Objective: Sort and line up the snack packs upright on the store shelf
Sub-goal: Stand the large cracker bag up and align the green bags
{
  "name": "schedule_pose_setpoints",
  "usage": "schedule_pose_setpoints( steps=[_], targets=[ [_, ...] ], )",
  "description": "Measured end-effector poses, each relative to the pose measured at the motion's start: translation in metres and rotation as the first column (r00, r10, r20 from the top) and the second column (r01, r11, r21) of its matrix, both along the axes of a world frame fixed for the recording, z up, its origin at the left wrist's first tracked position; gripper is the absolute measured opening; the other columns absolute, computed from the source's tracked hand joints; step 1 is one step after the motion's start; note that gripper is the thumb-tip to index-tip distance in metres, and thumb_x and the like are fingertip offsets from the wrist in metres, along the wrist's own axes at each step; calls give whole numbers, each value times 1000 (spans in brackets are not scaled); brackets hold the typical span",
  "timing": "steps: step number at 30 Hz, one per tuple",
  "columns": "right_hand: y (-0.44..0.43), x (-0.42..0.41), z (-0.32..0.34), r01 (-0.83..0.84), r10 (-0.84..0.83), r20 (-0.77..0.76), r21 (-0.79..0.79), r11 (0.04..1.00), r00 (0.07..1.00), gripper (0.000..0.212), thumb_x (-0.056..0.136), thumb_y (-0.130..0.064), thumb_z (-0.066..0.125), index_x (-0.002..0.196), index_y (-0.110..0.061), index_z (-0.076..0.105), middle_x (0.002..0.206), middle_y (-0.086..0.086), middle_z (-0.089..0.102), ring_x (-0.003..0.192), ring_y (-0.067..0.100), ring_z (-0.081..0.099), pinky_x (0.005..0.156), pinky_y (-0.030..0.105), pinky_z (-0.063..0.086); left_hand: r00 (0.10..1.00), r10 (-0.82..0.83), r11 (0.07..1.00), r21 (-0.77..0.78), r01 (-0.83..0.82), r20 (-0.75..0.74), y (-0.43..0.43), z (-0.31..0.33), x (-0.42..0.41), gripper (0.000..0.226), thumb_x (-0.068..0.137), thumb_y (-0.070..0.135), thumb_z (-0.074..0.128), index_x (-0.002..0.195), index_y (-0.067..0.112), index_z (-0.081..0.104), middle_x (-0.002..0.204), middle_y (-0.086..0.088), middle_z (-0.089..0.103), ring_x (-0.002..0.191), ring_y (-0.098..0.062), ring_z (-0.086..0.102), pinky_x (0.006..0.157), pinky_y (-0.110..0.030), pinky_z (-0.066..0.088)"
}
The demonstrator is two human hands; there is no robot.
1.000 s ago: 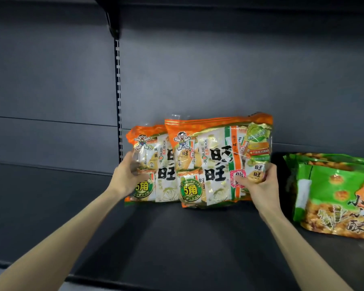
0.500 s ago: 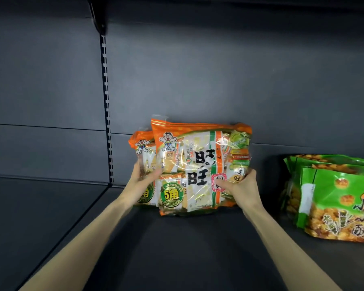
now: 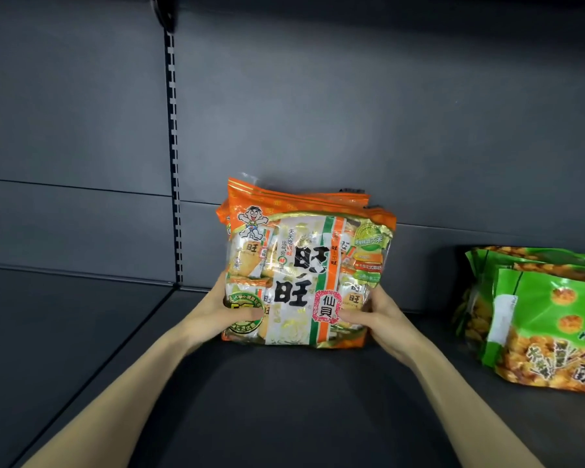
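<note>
Orange rice-cracker packs (image 3: 304, 261) stand upright, stacked one behind another, on the dark shelf (image 3: 284, 400) against the back wall. Only the front pack's face shows fully; the tops of the ones behind peek out above it. My left hand (image 3: 227, 315) grips the stack's lower left edge with the thumb across the front. My right hand (image 3: 375, 315) grips the lower right edge, thumb on the front too. Green snack packs (image 3: 537, 315) lean upright at the right, apart from the orange stack.
A slotted upright rail (image 3: 173, 163) runs down the back wall left of the orange packs, where two shelf boards meet. Bare dark shelf lies to the left and in front. A gap separates the orange stack from the green packs.
The two orange packs, side by side a second ago, have been pushed together; the left one now sits behind the front one. Both hands closed inward with them.
</note>
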State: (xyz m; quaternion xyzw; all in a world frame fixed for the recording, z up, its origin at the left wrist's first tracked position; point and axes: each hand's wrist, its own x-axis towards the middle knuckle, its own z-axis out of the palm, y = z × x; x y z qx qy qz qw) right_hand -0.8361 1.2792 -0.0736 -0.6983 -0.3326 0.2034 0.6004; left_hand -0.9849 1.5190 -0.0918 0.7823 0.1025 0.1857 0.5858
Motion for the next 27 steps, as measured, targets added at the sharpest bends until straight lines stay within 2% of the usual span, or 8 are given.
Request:
schedule_pose_setpoints(
  steps=[2,5,9,13,16,20,25,27],
  targets=[
    [-1,-1,2,50,-50,45,13,999,998,62,75,-8,77,123,-34,47,118,-8,65,106,6,63,90,30,51,1000,-22,999,30,22,-4,3,-1,0,88,65,16,85,133,37,33,120,9,62,103,-2,63,87,-24,52],
    [-4,1,3,60,-59,79,-14,998,995,76,70,-10,81,129,-35,40,119,-11,64,108,6,61,90,29,50,1000,1,997,80,0,-9,7,-4,1,90,53,33,93,125,48,41,124,3,59,115,-14,58,96,-36,50],
    [-5,1,5,-22,36,86,-159,987,996,83,67,-2,82,129,-29,34,117,-11,63,106,5,61,91,27,50,997,16,1000,20,-17,71,1,-5,1,72,69,5,80,125,33,44,108,7,70,98,-7,67,74,-18,54],
    [-5,1,6,30,-1,171,-170,985,985,70,67,-10,83,122,-27,43,114,-12,64,107,6,61,99,35,48,995,-2,1000,17,0,99,2,-7,1,71,73,-2,75,126,32,43,106,16,70,99,-7,67,76,-18,54],
    [-7,2,6,66,-37,224,-123,990,974,72,66,-21,85,126,-31,45,116,-14,64,110,6,60,98,34,48,997,-20,1000,14,19,77,2,-7,0,82,72,-4,75,134,34,36,112,13,69,102,-10,67,78,-21,55],
    [-9,-1,9,107,-58,328,-134,985,943,71,69,-36,80,128,-37,42,108,-23,63,99,-4,59,89,20,46,996,-32,999,28,29,89,1,-7,2,96,71,-8,74,141,37,26,116,8,67,104,-9,66,76,-20,55],
    [-6,1,5,217,-97,477,-204,955,874,94,53,-81,63,134,-47,28,134,-13,54,126,14,49,108,46,38,997,-66,998,9,66,31,-2,-8,3,98,74,-6,73,144,36,18,114,20,66,105,-6,65,76,-21,55],
    [-5,2,4,226,-105,474,-206,952,874,112,50,-85,61,142,-48,9,145,-10,42,134,17,41,109,52,34,998,-64,998,3,64,-12,-1,-7,3,96,70,5,80,142,33,22,110,22,67,103,-3,65,75,-19,54]
  ],
)
